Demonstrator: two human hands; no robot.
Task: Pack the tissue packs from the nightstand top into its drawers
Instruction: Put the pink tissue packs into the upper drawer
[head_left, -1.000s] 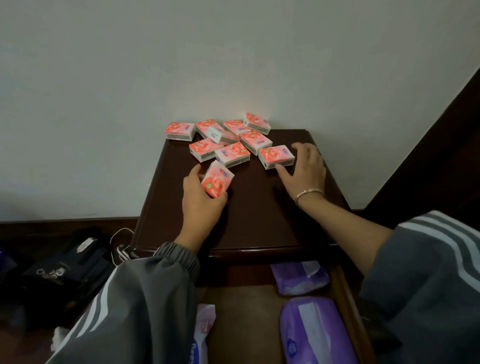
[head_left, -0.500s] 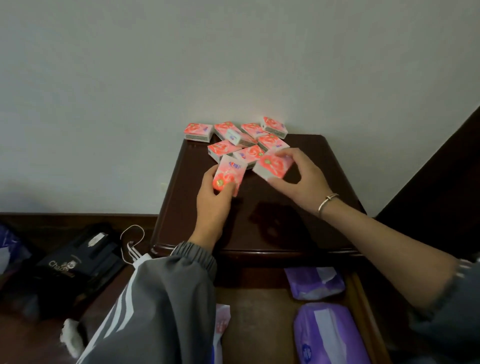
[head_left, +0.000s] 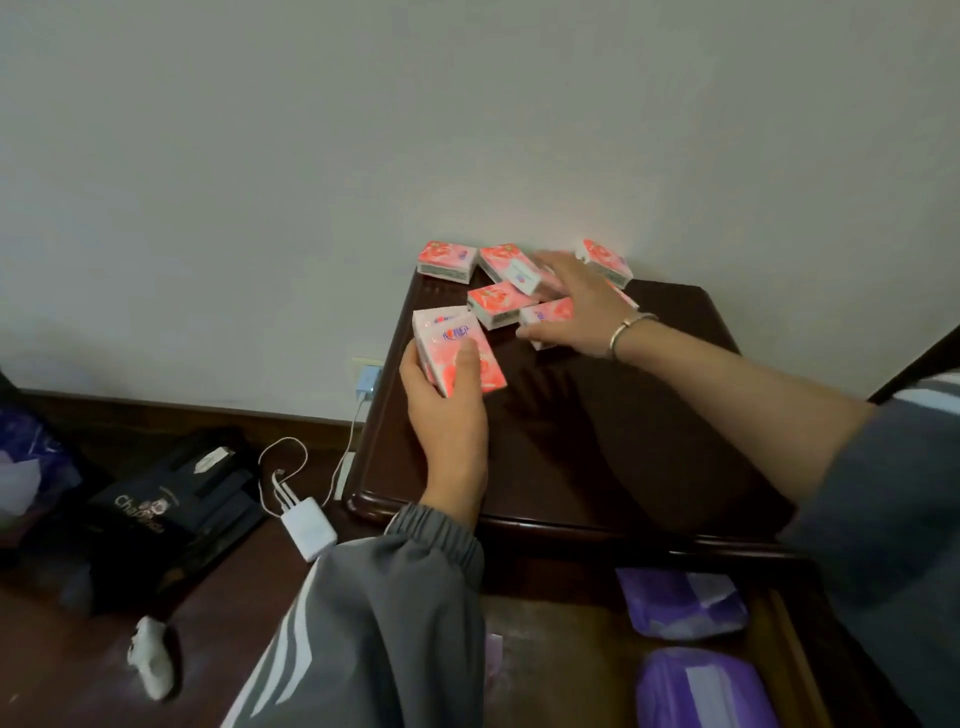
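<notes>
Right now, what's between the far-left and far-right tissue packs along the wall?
Head view: a white-labelled pack and fingers of the right hand, between the far-left pack and far-right pack.

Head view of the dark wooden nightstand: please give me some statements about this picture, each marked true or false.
1. The left hand grips a pink tissue pack. True.
2. The open wooden drawer holds purple soft packages. True.
3. The silver bracelet sits on the left wrist. False: it is on the right wrist.
4. The right hand is inside the drawer. False: it reaches over the loose pink packs at the back of the dark wooden nightstand top.
</notes>
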